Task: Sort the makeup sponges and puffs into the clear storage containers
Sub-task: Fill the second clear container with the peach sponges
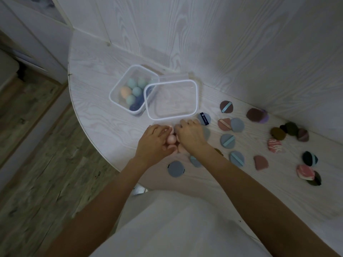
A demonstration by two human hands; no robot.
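Head view, one frame. Both hands meet at the near edge of a pale wood-grain worktop (104, 112), just in front of the two clear containers. Left hand (155, 143): fingers curled around a cluster of pale pink egg-shaped sponges (171, 139), thumb underneath; grip closed on the sponges. Right hand (191, 134): knuckles up, fingers curled down over the same pink cluster from the other side; it appears to be gripping them too, though the fingertips are hidden. The square container (118, 98), to the left, holds egg-shaped sponges: several teal, one orange, dark blue ones at the near corner. The rectangular container (194, 97) lies just right of it, its left rim overlapping the square one's right side; nothing can be made out inside it. Flat round puffs are scattered over the worktop to the right of the hands. A blue-grey puff with a dark labelled band (204, 118) lies just beside the right hand's fingers. A plain blue-grey puff (175, 168) lies near the worktop edge, under the right forearm's line. Further right: a brown puff with a light blue band (226, 107), a blue puff with a band (228, 142), a pink marbled puff (275, 145), a second pink marbled puff (305, 172), and dark olive puffs (278, 133) toward the wall. Wooden floor (37, 164) shows at left.
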